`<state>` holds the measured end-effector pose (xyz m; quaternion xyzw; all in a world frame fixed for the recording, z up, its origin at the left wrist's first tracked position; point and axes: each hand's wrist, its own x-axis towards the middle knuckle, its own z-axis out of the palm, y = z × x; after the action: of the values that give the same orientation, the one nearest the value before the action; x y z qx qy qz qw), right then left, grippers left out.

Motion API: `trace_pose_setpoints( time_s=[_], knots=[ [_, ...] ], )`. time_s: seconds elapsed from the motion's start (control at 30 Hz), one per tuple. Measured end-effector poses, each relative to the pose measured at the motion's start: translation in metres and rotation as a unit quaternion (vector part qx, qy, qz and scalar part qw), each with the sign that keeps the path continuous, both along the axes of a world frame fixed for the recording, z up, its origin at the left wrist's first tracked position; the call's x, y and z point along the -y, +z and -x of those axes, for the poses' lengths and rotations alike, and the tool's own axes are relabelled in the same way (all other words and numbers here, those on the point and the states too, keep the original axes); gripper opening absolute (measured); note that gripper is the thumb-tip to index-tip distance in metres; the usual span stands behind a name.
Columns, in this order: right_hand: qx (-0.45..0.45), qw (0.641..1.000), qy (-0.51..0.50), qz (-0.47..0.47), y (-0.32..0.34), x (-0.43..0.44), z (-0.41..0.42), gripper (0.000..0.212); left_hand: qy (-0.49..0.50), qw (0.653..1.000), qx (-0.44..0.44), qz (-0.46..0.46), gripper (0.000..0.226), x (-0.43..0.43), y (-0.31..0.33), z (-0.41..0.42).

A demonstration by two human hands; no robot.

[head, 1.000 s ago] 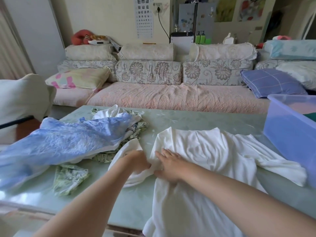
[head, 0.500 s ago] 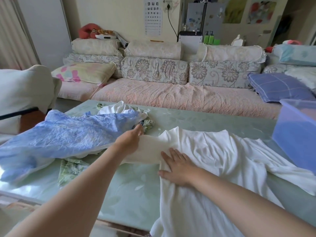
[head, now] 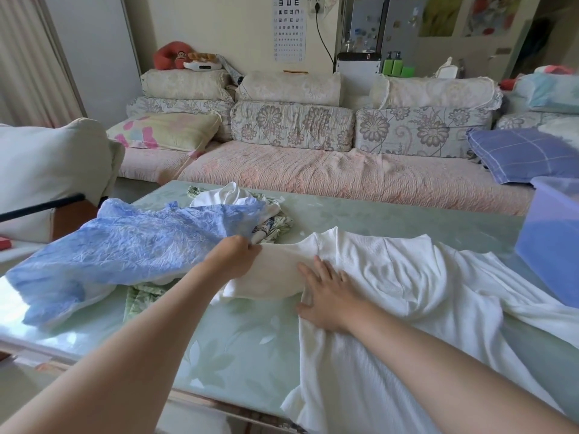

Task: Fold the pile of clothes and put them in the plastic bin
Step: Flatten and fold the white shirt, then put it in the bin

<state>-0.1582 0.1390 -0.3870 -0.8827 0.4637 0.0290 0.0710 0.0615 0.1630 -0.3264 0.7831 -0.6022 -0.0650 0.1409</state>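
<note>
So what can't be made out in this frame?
Head view only.
- plastic bin: cut off by the right edge; contents unseen.
- left hand grip on the white shirt sleeve: fingertips hidden behind the hand itself.
- pile beneath the blue garment: mostly covered by it.
- Shirt hem: hangs off the table, cut by the bottom edge.

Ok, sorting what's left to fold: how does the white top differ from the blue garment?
The white top is plain, the blue garment crinkled and mottled. The white top is spread out; the blue garment drapes over the pile. The left hand pinches the white top's sleeve and the right hand presses it, not the blue garment. Both lie unfolded on the table.
</note>
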Motion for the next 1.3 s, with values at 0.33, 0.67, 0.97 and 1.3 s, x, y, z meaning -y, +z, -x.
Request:
trace_pose_setpoints(
  time_s=[0.33,0.67,0.97,1.3],
  knots=[
    [-0.019,0.997,0.049,-0.057,0.006,-0.006,-0.009,0.076,-0.044,0.973,0.060,-0.219,0.043,-0.029,-0.005,-0.011],
    [-0.036,0.996,0.043,-0.066,0.015,-0.011,-0.009,0.075,-0.003,0.987,-0.112,-0.116,0.022,-0.049,0.018,-0.004],
    [0.305,0.951,0.013,-0.051,0.069,0.001,0.031,0.093,-0.115,0.991,-0.068,0.030,0.016,-0.013,0.047,0.078],
    [0.295,0.927,-0.230,-0.026,0.060,0.034,0.119,0.019,-0.210,0.970,-0.122,0.029,0.030,0.014,0.035,0.137]
  ],
)
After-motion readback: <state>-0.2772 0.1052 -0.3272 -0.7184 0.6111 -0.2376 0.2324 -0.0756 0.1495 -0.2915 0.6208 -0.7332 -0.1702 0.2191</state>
